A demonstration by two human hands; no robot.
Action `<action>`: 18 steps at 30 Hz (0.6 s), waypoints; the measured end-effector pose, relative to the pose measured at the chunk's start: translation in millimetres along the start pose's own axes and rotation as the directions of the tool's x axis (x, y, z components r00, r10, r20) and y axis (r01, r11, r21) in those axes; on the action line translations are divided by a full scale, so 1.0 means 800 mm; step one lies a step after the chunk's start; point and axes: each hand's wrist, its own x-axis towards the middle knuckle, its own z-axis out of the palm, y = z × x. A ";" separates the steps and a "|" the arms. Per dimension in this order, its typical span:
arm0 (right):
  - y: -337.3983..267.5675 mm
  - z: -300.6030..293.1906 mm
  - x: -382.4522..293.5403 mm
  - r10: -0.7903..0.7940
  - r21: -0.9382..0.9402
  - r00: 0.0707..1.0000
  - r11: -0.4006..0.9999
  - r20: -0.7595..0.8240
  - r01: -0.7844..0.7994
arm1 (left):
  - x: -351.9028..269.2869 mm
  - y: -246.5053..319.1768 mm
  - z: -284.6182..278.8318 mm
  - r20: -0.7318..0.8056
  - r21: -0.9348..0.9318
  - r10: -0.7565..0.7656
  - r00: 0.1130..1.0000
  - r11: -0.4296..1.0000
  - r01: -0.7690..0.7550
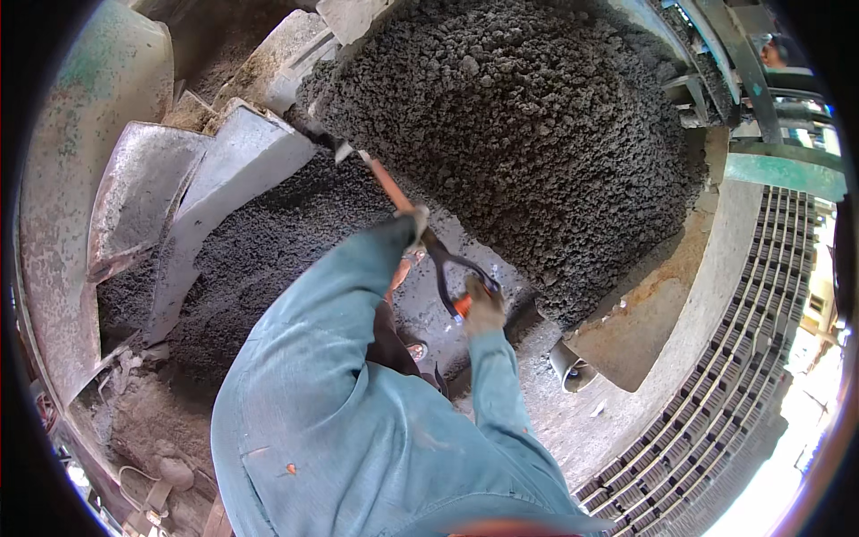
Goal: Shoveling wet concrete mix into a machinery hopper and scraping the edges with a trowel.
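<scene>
A shovel (389, 184) with an orange shaft and a black forked handle slants across the middle of the head view. My left hand (417, 220) grips its shaft, slightly blurred. At the upper end, my right hand (484, 309) is closed around the orange crossbar of the handle. The blade end lies at the left edge of a large heap of dark, crumbly granular material (517, 134), partly hidden in shadow and blur. Looser dark material (288, 235) covers the ground left of the shaft. My feet stand on a bare grey floor patch (443, 322) under the handle.
Pale, dusty plates (235, 161) border the left side, beside a tall curved metal wall (94, 168). To the right are a rusty sheet (644, 322), a short metal tube (570, 369) and rows of stacked blocks (725, 362). Machine framework (738, 74) stands upper right, where part of another person shows.
</scene>
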 end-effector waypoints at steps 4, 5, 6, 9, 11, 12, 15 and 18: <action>0.048 -0.118 -0.047 -0.267 0.032 0.962 0.963 -0.051 0.269 | -0.028 -0.105 0.062 0.289 -0.125 -0.146 0.946 0.974 0.189; 0.043 -0.121 -0.064 -0.156 0.172 0.987 0.974 0.040 0.147 | 0.059 -0.155 0.073 0.196 -0.152 0.137 0.971 0.982 -0.107; 0.025 -0.144 -0.104 -0.013 0.354 0.999 0.935 -0.039 0.026 | 0.019 -0.169 0.132 0.102 -0.105 -0.081 0.991 0.990 0.092; 0.050 -0.193 -0.156 -0.054 0.489 0.993 0.867 -0.106 0.099 | -0.052 -0.208 0.162 0.408 -0.378 -0.025 0.912 0.905 0.194; 0.055 -0.192 -0.174 -0.127 0.457 0.992 0.883 0.016 0.106 | 0.001 -0.253 0.167 0.411 -0.466 0.065 0.909 0.872 0.148; 0.086 -0.230 -0.183 -0.121 0.435 0.977 0.881 -0.174 0.187 | -0.104 -0.241 0.149 0.541 -0.291 -0.063 0.839 0.921 0.257; 0.154 -0.303 -0.204 -0.124 0.374 0.958 0.902 -0.258 0.217 | -0.187 -0.260 0.077 0.644 -0.287 -0.132 0.754 0.871 0.398; 0.256 -0.360 -0.219 -0.054 0.347 0.943 0.922 -0.328 0.174 | -0.257 -0.277 -0.022 0.711 -0.194 -0.192 0.677 0.871 0.451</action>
